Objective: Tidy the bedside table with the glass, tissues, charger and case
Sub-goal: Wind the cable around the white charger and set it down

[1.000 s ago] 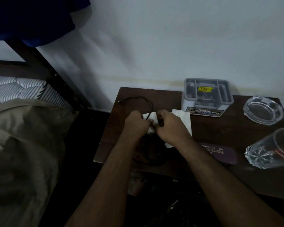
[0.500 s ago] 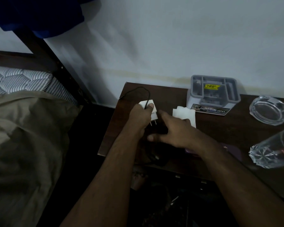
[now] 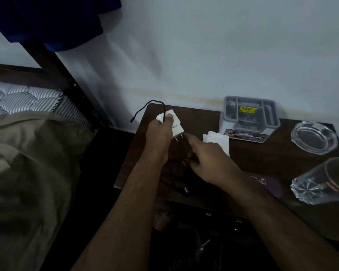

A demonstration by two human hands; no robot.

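White plastic is showing between the fingers of the left hand (image 3: 160, 132): one charger (image 3: 175, 125) is being gripped there, lifted at the centre of the frame above the left part of the dark wooden bedside table (image 3: 202, 118), its two prongs pointing down and to the right. One black cable (image 3: 145, 109) is arching up from the charger, with its free tip hanging past the table's left edge; the rest is lying in loose loops on the wood below the hands. The right hand (image 3: 209, 163) is curling its fingers round that slack, though the dim light is making the exact hold hard to read. One stack of white tissues (image 3: 216, 140) is lying just right of the hand, partly covered by it. One purple case (image 3: 268, 185) is lying lower right, its left end hidden behind the right forearm. One glass (image 3: 321, 182) is lying on its side at the right edge, cut off by the frame. One clear glass ashtray (image 3: 314, 136) is sitting above it. One grey organiser box (image 3: 249, 119) is standing against the white wall (image 3: 204, 45). A bed with a brownish blanket (image 3: 27, 173) is filling the left, and a blue cloth (image 3: 47, 20) is hanging upper left.
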